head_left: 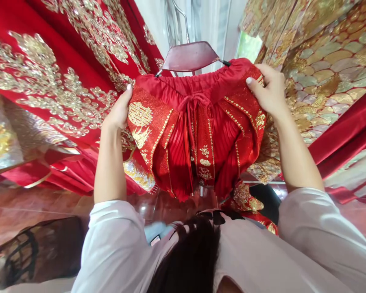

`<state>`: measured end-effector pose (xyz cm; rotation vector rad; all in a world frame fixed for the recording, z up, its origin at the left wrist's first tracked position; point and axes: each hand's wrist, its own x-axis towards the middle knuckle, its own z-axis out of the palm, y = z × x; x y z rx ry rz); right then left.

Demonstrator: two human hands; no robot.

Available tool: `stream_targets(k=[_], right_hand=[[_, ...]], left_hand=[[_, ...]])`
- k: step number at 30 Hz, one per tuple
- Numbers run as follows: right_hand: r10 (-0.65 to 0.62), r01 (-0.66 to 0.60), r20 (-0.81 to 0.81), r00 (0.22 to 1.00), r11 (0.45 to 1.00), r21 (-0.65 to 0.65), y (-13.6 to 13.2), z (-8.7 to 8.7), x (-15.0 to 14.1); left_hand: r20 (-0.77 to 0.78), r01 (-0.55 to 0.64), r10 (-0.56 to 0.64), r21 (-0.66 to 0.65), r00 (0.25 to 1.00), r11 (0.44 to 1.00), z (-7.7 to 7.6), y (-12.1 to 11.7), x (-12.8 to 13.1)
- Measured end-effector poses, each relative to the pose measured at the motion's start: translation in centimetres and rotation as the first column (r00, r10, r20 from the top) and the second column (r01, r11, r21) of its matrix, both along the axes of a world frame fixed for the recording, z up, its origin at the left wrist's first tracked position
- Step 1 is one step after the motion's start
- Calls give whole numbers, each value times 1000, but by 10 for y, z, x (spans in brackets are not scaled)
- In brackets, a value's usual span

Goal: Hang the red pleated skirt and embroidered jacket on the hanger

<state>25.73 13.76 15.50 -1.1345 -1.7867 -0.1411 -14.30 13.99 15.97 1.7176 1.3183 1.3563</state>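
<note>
A red pleated skirt (183,146) with gold embroidery and a gathered waistband hangs in front of me. It is on a clip hanger (190,57) with a dark pinkish bar and a metal hook, its clips at the waistband. A red drawstring bow is tied at the middle of the waist. On the skirt's left side, my left hand (118,108) grips the edge below the waistband, thumb on top. My right hand (270,87) holds the opposite side, thumb in front and fingers hidden behind the cloth.
A red gown (49,69) with gold sequins hangs at the left. Gold scale-patterned garments (329,69) hang at the right. A brown bag (45,252) lies on the reddish tiled floor (6,211). Red-and-gold fabric (247,197) sits low near my body.
</note>
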Motion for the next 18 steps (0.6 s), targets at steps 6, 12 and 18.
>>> stream_targets(k=[6,12,18], right_hand=[[110,-110,-9,994,993,-35,-2,23,3],[386,-383,19,922,919,-94,10,37,0],[396,-398,-92,914,917,-6,17,26,-7]], left_hand=[[-277,5,-38,-118,960,993,39,-2,5],[-384,-68,143,203,912,977,46,-3,27],[-42,-292,296,80,954,953,38,23,8]])
